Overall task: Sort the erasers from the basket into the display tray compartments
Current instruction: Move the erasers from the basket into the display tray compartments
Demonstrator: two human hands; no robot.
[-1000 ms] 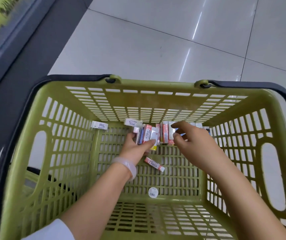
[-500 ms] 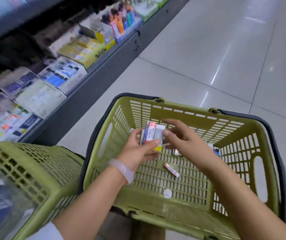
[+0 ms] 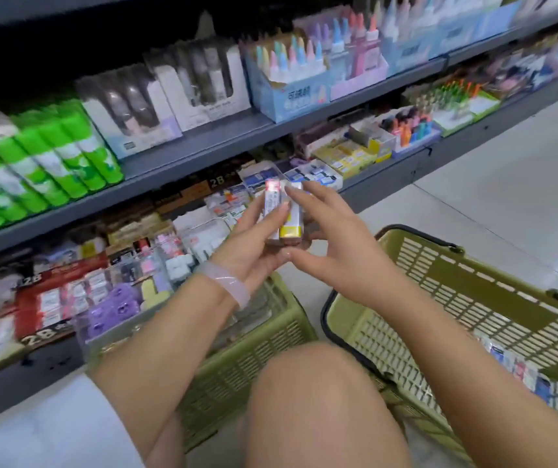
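The left hand (image 3: 254, 244) grips a stack of light, stiff boxed erasers (image 3: 282, 214) by its flat sides, while the open right hand (image 3: 335, 244) steadies this slippery bundle.

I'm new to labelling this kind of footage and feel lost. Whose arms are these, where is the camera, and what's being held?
There is no machine here: a person wears one camera on the head, looking forward and down at their own bare arms. The left hand, with a pale bracelet on the wrist, grips a small stack of boxed erasers in front of the shop shelves. The right hand touches the stack with spread fingers. At lower right a green basket stands on the floor with more erasers inside. A second green basket sits beside it, under the left arm. Trays of stationery fill the lowest shelf.
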